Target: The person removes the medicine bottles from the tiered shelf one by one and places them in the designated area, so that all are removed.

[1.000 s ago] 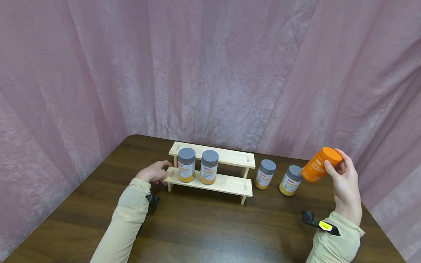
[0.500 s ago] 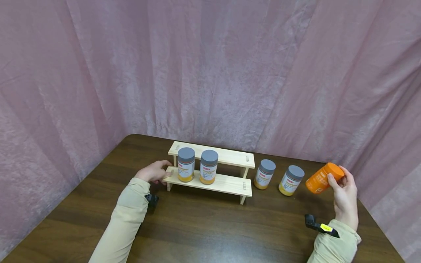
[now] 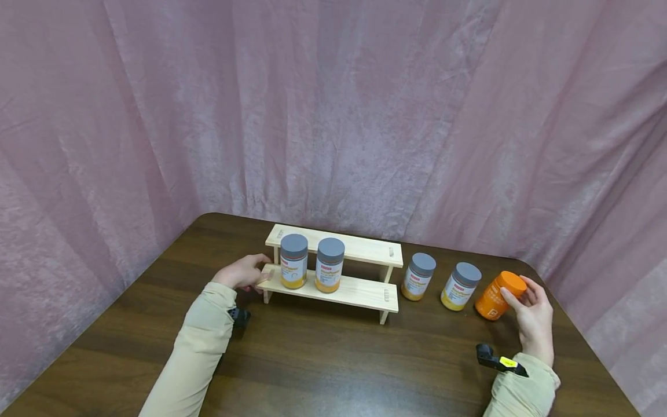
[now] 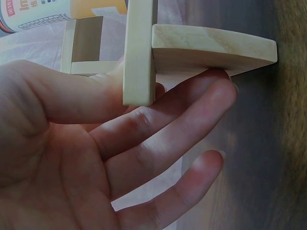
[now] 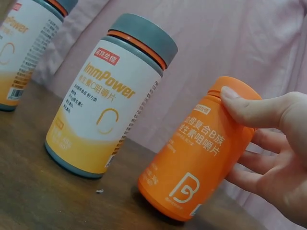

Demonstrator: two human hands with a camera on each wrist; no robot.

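1. Orange vitamin B bottle [image 3: 494, 300], slightly tilted, grasped near its cap by the person's right hand [image 3: 535, 321], at the right side of the dark table [image 3: 312, 359]; from where I stand I can't tell whether its base touches.
2. Left hand [image 3: 239, 273] pinches the left end of the lower shelf of a two-tier wooden rack [image 3: 362, 291], thumb on top.
3. Two gray-capped ImmPower bottles [image 3: 294, 269] stand on that shelf; two more ImmPower bottles [image 3: 417, 281] stand between rack and orange bottle.
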